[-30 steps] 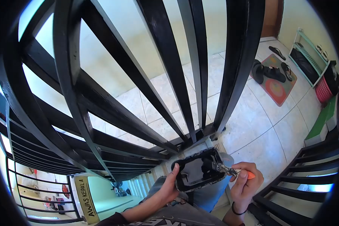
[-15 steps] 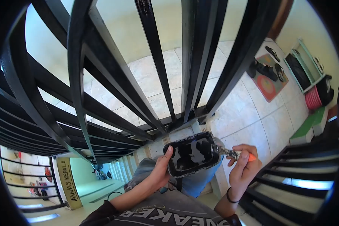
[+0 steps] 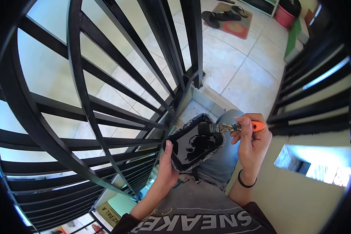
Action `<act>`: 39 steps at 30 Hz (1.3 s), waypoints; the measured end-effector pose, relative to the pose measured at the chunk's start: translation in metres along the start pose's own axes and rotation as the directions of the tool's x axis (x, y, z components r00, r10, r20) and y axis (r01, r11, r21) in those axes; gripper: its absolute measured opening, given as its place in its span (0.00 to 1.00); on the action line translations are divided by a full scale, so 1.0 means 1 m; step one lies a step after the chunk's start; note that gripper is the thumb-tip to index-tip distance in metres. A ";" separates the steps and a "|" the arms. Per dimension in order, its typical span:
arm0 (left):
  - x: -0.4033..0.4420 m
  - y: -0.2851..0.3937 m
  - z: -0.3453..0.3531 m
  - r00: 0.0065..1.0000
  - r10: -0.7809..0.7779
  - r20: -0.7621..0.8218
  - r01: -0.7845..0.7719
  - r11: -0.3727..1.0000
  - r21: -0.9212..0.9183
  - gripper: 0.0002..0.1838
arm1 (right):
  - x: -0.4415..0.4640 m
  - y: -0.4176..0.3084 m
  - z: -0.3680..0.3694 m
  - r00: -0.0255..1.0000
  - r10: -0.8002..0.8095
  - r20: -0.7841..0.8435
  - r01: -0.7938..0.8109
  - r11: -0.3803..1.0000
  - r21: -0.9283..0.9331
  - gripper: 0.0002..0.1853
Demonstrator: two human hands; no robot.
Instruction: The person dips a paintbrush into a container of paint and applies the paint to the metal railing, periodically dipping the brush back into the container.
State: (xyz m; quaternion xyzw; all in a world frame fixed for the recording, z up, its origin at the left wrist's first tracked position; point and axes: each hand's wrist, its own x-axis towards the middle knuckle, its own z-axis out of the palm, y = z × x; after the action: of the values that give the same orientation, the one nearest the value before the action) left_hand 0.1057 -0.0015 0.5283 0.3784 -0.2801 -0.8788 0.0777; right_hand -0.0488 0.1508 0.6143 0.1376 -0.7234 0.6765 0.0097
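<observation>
My left hand (image 3: 168, 168) grips the near left edge of a black paint tray (image 3: 174, 167), its thumb over the rim and its other fingers hidden underneath. Glossy black paint (image 3: 193, 146) lies in the tray. In my right hand (image 3: 250, 138) is a paintbrush (image 3: 230, 127) with an orange-tipped, paint-crusted handle, pinched between thumb and fingers. Its black bristles point left, over the far right part of the tray; whether they touch the paint I cannot tell.
Black metal railings (image 3: 117, 107) rise on the left, and more dark bars (image 3: 316, 95) stand at the right. Beyond is a tiled floor (image 3: 238, 58) with sandals on a colourful mat (image 3: 238, 29). A yellow sign (image 3: 109, 214) is at the lower left.
My view has swung to the right. The brush bristles have moved from the tray's right rim to above its inside. The tray is now angled differently in my left hand.
</observation>
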 end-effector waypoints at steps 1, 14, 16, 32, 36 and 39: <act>-0.007 0.003 -0.004 1.000 -0.006 0.006 0.006 1.000 0.011 0.36 | -0.010 -0.007 0.000 1.000 -0.007 -0.018 0.007 1.000 0.005 0.10; -0.074 0.034 -0.036 0.992 -0.029 0.124 0.027 0.999 0.024 0.38 | -0.088 -0.074 0.013 0.997 -0.072 -0.036 0.067 0.989 -0.134 0.09; -0.075 0.037 -0.038 0.988 -0.009 0.151 0.005 1.000 0.031 0.38 | -0.095 -0.076 0.016 0.996 -0.079 -0.035 0.074 0.990 -0.119 0.09; 0.051 -0.001 -0.040 0.987 -0.155 -0.046 0.159 0.980 0.120 0.42 | -0.023 0.066 0.010 0.936 -0.324 0.135 0.349 0.897 -0.270 0.07; 0.093 -0.011 -0.027 0.987 -0.123 -0.107 0.139 0.977 0.160 0.45 | 0.001 0.100 0.005 0.871 -0.394 0.294 0.475 0.829 -0.296 0.11; 0.116 -0.015 -0.022 0.984 -0.146 -0.101 0.159 0.978 0.135 0.46 | 0.015 0.105 0.001 0.873 -0.317 0.371 0.440 0.841 -0.316 0.15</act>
State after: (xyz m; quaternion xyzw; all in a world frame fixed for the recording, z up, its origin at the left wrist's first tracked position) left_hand 0.0413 -0.0395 0.4359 0.4427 -0.3085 -0.8419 -0.0047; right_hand -0.0850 0.1522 0.5147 0.3770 -0.7938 0.4734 0.0605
